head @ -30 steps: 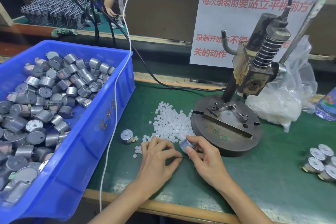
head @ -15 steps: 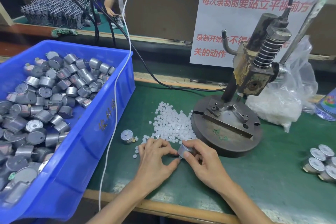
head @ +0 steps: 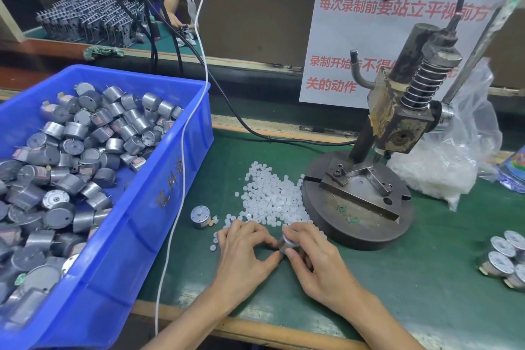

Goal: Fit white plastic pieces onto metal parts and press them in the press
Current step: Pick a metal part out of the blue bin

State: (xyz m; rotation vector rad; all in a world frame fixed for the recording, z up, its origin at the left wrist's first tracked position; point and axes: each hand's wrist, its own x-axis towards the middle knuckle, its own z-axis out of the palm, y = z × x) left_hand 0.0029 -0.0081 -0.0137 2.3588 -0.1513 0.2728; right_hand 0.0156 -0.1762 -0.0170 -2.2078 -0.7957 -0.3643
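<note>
Head cam: right hand (head: 321, 267) pinches a small metal motor (head: 285, 244) low over the desk (head: 397, 278), mostly covered by fingers. Left hand (head: 244, 253) curls against it, can't tell if it's holding anything. White pieces (head: 270, 196) sit piled beside the press (head: 403, 133).

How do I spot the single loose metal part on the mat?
Find the big blue bin on the left. Just right of its wall, before the pile of white pieces, one round metal part sits on the green mat. It sits alone, not bunched with others like it.
</note>
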